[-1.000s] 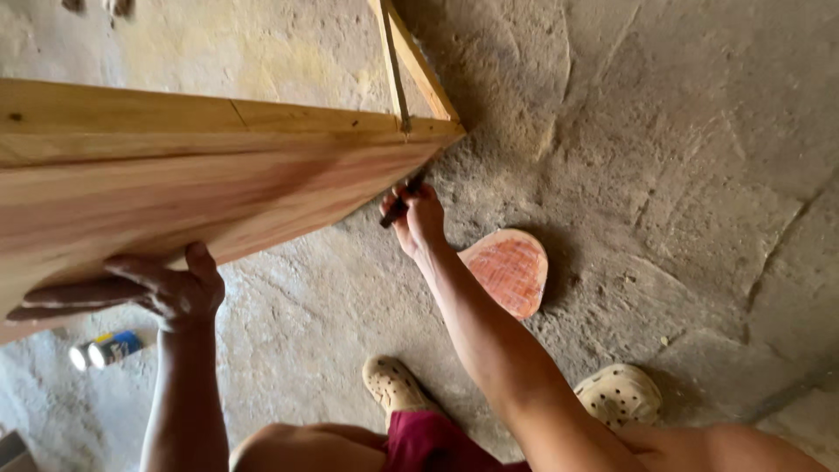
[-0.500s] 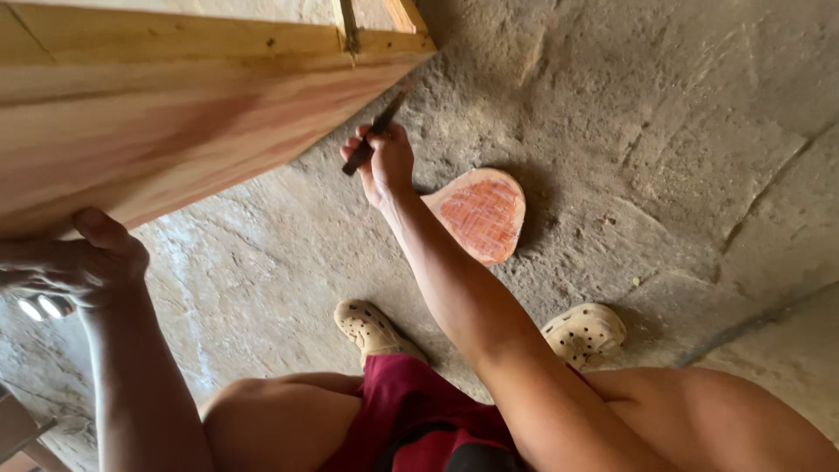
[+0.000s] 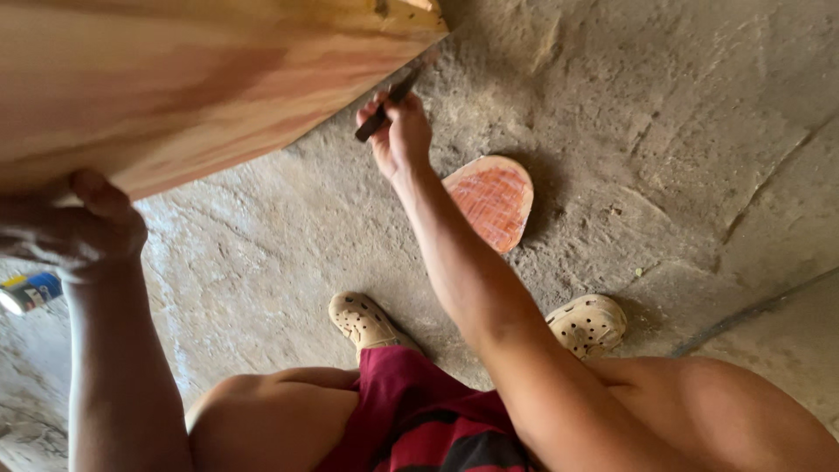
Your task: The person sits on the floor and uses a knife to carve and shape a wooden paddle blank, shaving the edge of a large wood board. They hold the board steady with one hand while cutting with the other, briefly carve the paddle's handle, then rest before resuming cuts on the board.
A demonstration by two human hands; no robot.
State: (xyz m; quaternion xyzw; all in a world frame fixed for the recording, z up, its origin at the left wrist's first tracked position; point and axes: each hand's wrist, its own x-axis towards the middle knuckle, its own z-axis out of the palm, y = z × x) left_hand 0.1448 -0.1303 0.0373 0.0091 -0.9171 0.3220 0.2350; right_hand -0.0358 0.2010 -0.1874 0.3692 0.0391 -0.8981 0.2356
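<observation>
Where board [image 3: 175, 87] exits frame, left hand [image 3: 74, 227] blurred.

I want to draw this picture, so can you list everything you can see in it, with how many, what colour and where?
Wooden panel: one, pale yellow and reddish, upper left, raised off the floor.
Dark tool: one, blackish, thin, at the panel's lower edge near its corner.
Wood offcut: one, reddish with a pale rim, rounded, lying on the floor in the middle.
Small container: one, blue and white, far left on the floor.
Floor: grey, rough, cracked.
Shoes: two, cream with holes, lower middle.
Shorts: dark red with a black stripe.
Left hand: grips the panel's lower edge.
Right hand: holds the dark tool.
</observation>
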